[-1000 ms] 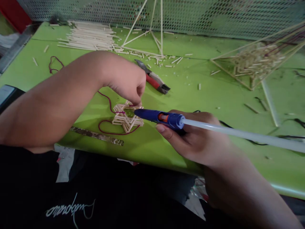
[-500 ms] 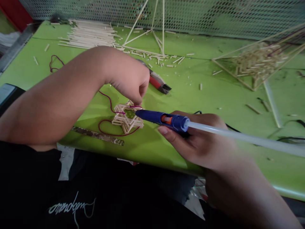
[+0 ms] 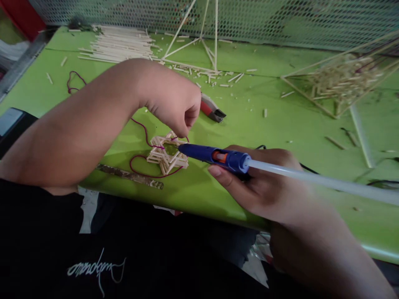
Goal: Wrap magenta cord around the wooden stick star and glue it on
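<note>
We see our left hand point(image 3: 171, 104) pinched closed on the top edge of a pale wooden stick lattice point(image 3: 165, 154), which sits at centre frame on the green bench point(image 3: 280, 124), threaded with thin crimson cord point(image 3: 146, 139). Our right hand point(image 3: 255, 187) grips a blue glue gun point(image 3: 215, 153), its nozzle just beside the lattice. At upper right, a stick-framed pyramid point(image 3: 308, 98) holds short wooden sticks point(image 3: 343, 79).

I've got a green bench point(image 3: 274, 133) carrying a pile of sticks point(image 3: 115, 47), scattered offcuts point(image 3: 199, 74), pliers point(image 3: 212, 112), red cord point(image 3: 75, 74) and a stick pyramid point(image 3: 339, 81).
</note>
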Available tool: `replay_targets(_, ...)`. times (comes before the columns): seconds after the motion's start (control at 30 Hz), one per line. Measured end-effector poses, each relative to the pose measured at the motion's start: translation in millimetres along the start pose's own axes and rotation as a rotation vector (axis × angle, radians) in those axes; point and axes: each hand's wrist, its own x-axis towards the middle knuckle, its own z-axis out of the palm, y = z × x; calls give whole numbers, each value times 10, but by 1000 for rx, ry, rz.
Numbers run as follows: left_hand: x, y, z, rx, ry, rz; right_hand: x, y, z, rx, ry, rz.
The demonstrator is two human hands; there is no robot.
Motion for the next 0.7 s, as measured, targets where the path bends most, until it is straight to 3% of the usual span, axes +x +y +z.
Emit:
replay_targets(0.2, -33, -145, 130, -155, 128, 79, 10, 33, -12, 127, 62, -62)
replay_targets(0.4, -113, -204, 320, -428, 293, 192, 35, 72, 7, 101, 155, -149)
replay_targets(0.6, -209, -215, 400, -645, 261, 296, 39, 97, 28, 86, 159, -168)
replay_targets(0.7, -242, -233, 447, -711, 311, 336, 37, 105, 29, 90, 188, -187)
